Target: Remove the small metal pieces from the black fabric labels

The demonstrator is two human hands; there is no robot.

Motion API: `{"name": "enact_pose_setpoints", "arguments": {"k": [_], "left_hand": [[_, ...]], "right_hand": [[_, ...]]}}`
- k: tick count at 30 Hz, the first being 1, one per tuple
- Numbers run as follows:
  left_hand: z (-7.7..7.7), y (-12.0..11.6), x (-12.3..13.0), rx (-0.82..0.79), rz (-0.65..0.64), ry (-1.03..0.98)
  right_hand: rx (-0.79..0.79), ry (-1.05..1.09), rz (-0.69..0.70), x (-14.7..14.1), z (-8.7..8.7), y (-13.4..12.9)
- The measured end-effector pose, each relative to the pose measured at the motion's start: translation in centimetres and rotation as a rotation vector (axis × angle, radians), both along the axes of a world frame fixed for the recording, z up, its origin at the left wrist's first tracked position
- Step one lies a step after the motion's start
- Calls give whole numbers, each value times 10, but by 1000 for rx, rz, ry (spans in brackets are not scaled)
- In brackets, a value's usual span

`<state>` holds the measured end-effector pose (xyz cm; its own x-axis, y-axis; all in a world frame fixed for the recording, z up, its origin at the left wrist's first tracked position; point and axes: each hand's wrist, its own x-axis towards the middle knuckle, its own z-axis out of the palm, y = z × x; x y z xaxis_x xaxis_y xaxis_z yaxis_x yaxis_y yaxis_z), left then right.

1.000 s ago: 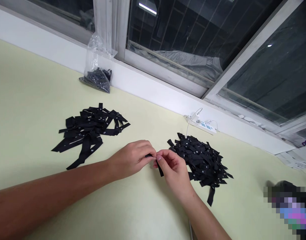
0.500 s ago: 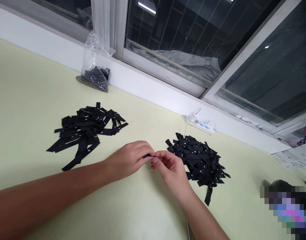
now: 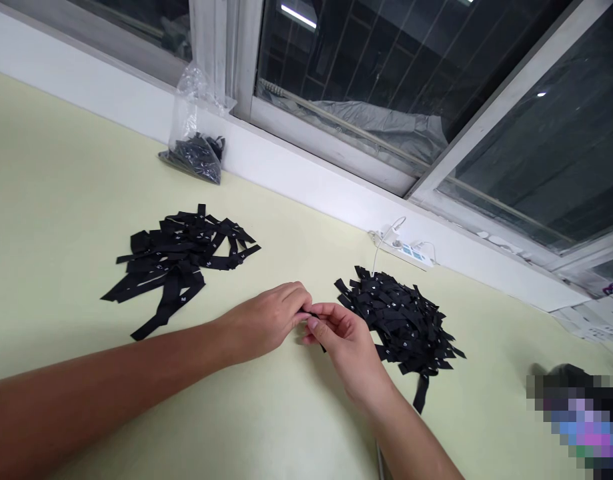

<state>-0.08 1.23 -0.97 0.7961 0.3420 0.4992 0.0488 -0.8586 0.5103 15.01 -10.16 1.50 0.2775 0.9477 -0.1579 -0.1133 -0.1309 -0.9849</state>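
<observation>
Between my two hands is a short black fabric strip (image 3: 313, 315), pinched at the fingertips above the pale table. My left hand (image 3: 266, 319) closes on one end, its fingers bent over the strip. My right hand (image 3: 349, 337) grips the other part between thumb and forefinger, and a dark end shows below its fingers. Much of the strip is hidden by the fingers. A loose pile of black strips (image 3: 179, 247) with small white marks lies beyond my left forearm. Just past my right hand is a denser pile of similar strips (image 3: 406, 320).
Against the white ledge stands a clear plastic bag (image 3: 199, 150) with black pieces inside. A white power strip (image 3: 403, 250) with plugged cables lies behind the right pile. At the right edge is a blurred dark object (image 3: 581, 417). Windows (image 3: 346, 73) rise behind the table (image 3: 266, 413).
The camera view has shifted slightly, moving everything a little to the right. Both hands keep their pinch, and more of the black strip now shows at and below my right fingers.
</observation>
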Motion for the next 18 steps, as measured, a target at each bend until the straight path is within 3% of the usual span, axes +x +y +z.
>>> {"name": "enact_pose_setpoints", "arguments": {"k": [3,7,11,15,18], "left_hand": [[5,0,0,-162,27,-20],[11,-1,-1,-349,45,-17],[15,-2,-2,-435,104,13],[18,-4,-5,-476,121,114],[19,-7,-7,-448,87,152]], "right_hand": [[77,-48,-11,1,-3,1],[96,-297,-58,7,-3,2],[61,-515,-106,41,13,-3],[-223,-878,-315,102,31,-16],[-384,-1110,-424,141,34,-25]]}}
